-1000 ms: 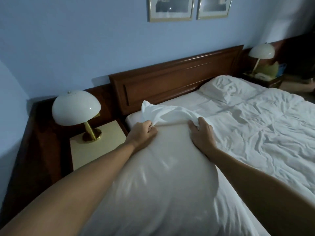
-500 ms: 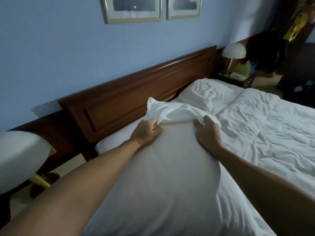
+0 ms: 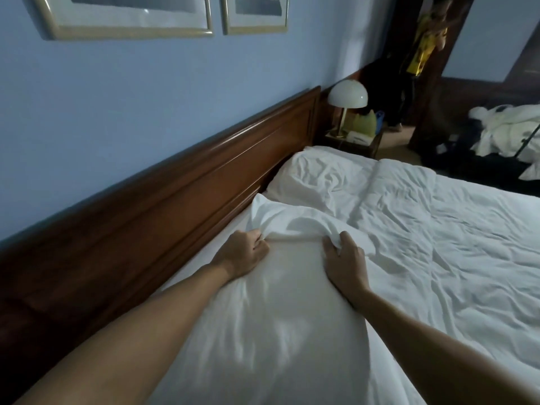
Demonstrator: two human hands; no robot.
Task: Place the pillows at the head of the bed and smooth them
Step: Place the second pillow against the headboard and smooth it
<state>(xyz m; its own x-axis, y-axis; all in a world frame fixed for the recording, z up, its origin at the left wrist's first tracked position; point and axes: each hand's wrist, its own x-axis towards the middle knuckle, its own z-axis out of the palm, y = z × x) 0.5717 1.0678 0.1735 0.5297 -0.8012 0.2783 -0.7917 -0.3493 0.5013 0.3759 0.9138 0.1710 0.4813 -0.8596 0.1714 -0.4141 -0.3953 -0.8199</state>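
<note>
A large white pillow (image 3: 277, 311) fills the lower middle of the head view, lengthwise between my arms. My left hand (image 3: 242, 254) grips its far end on the left, and my right hand (image 3: 346, 263) grips the same end on the right. Loose pillowcase fabric (image 3: 280, 220) bunches up beyond my fingers, close to the wooden headboard (image 3: 204, 182). A second white pillow (image 3: 318, 173) lies creased at the head of the bed further right, against the headboard. The white bed sheet (image 3: 438, 244) is wrinkled.
A nightstand with a dome lamp (image 3: 347, 95) and a green item stands past the bed's far side. Two framed pictures (image 3: 131, 16) hang on the blue wall. A person in yellow (image 3: 423, 48) stands in the doorway. White bedding (image 3: 508, 133) lies heaped far right.
The view has swung right: the near lamp and nightstand have left the frame and the headboard now runs along the left. Both hands keep their grip on the pillow's far end.
</note>
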